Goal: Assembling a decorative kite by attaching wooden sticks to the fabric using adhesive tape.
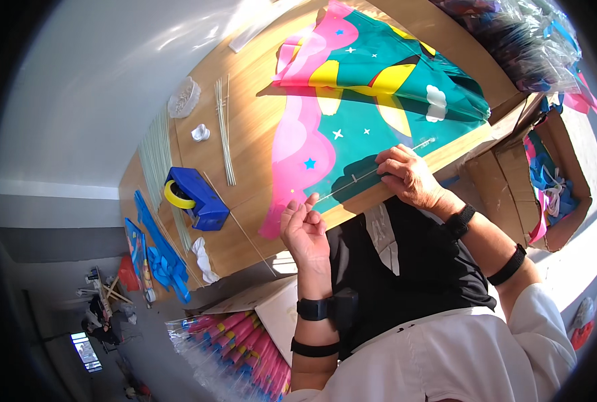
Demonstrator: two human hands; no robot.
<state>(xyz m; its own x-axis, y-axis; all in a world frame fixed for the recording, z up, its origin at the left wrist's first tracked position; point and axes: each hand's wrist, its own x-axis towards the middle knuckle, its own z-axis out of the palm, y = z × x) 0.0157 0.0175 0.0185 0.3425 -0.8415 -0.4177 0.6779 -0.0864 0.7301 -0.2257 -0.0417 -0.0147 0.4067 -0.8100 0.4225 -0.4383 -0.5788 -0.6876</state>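
A large teal sheet with a pink scalloped border and yellow, white and blue shapes lies on the wooden table, its far part folded over. Along its near edge runs a thin white rod with a small pale fitting on it. My left hand is closed, palm up, with its fingertips pinched at the rod's left end. Over the rod farther right, my right hand is closed with curled fingers. Beyond it a clear, narrow tip shows on the sheet. Both hands cast shadows.
Left on the table are a blue tape dispenser, loose thin rods, a clear plastic dish and blue straps. An open cardboard box stands at right. Plastic-wrapped bundles lie below left.
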